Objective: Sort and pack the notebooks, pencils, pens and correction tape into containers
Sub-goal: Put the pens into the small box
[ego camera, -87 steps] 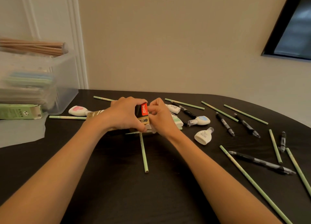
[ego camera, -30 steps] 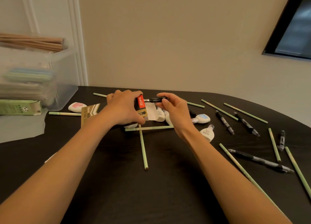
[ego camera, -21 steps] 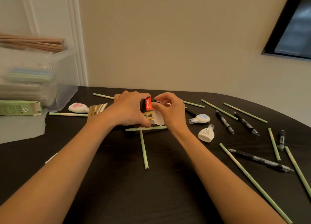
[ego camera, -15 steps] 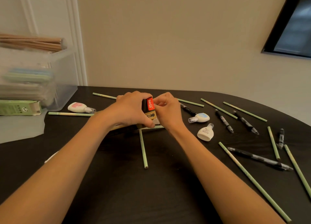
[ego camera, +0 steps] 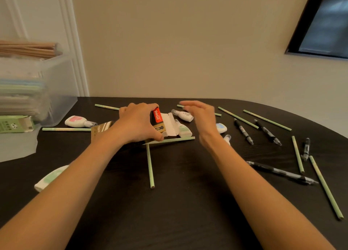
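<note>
My left hand (ego camera: pixel 138 123) grips a long gold and black pen box (ego camera: pixel 157 118) with a red label, its white end flap hanging open to the right. Just right of the flap my right hand (ego camera: pixel 202 118) hovers with fingers spread, blurred and holding nothing. Green pencils (ego camera: pixel 150 167) lie scattered over the black table (ego camera: pixel 178 202). Black pens (ego camera: pixel 243 131) lie to the right. White correction tapes (ego camera: pixel 78 121) sit around the box, one with a pink window at the left.
A clear plastic bin (ego camera: pixel 47 91) at the far left holds stacked notebooks, with brown pencils across its top. A green carton (ego camera: pixel 15 123) lies beside it. Another correction tape (ego camera: pixel 49 177) lies under my left forearm. The table's rounded edge curves at the right.
My right hand put a black pen into the box and pressed at the flap, then drew away to the right. The flap now hangs open. My left hand kept hold of the box.
</note>
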{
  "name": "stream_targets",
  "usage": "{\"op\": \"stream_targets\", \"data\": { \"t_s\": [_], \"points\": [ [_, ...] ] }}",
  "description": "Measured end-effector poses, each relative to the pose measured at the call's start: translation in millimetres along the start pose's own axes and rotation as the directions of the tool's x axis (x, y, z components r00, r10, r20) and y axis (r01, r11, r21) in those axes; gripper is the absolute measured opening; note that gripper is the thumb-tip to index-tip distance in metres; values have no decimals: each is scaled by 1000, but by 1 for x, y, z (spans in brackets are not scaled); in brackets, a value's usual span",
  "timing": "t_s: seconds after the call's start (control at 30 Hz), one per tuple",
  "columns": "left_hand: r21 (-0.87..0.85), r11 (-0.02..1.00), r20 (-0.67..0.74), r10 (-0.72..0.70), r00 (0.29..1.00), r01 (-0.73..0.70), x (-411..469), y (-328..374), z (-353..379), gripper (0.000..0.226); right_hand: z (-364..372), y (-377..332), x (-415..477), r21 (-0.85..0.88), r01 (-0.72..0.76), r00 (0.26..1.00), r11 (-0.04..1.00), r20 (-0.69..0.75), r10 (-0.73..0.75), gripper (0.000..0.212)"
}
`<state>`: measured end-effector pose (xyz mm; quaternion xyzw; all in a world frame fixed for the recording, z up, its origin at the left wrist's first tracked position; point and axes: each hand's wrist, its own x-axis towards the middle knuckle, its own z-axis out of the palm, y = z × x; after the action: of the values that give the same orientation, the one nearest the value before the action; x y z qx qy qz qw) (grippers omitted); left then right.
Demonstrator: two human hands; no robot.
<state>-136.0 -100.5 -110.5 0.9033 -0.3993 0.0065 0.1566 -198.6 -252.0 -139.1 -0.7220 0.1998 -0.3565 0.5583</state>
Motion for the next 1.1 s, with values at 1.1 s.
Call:
{"op": "stream_targets", "data": {
  "t_s": [1.1],
  "points": [
    [-6,994,-11,-112,994,112,-29,6,4,94,-69,-11,-27,-151,92,904,984,427,-19,13]
  ]
}}
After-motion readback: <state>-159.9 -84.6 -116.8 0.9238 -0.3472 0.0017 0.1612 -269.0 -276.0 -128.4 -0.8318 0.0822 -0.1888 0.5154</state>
